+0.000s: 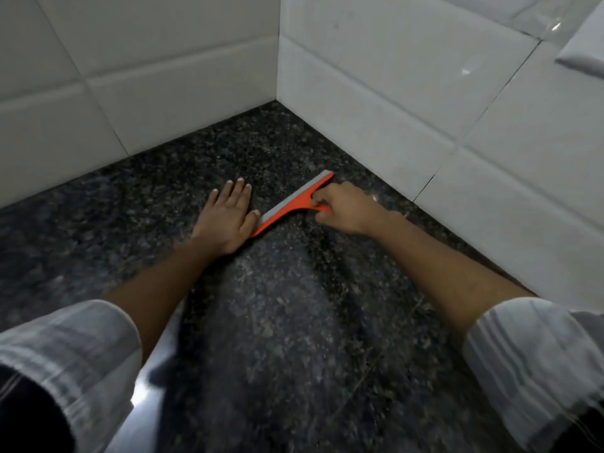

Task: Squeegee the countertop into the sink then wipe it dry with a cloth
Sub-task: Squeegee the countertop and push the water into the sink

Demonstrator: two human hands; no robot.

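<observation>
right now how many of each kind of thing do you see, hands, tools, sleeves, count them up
hands: 2, left hand flat on the countertop, right hand gripping the tool's handle
squeegees: 1, orange squeegee
rolled sleeves: 2, left sleeve, right sleeve
tiled walls: 2
total: 7

Polished, speckled dark stone for the countertop [277, 322], glossy white ceramic for the wall tiles [392, 93], smooth orange plastic with a grey rubber blade for the squeegee [291, 204].

One orange squeegee [292, 204]. Two hands: left hand [228, 217], right hand [343, 209]. One dark speckled bench [277, 322]. Two tiled walls, far left [130, 76], right [425, 93]. Two rolled sleeves.
</observation>
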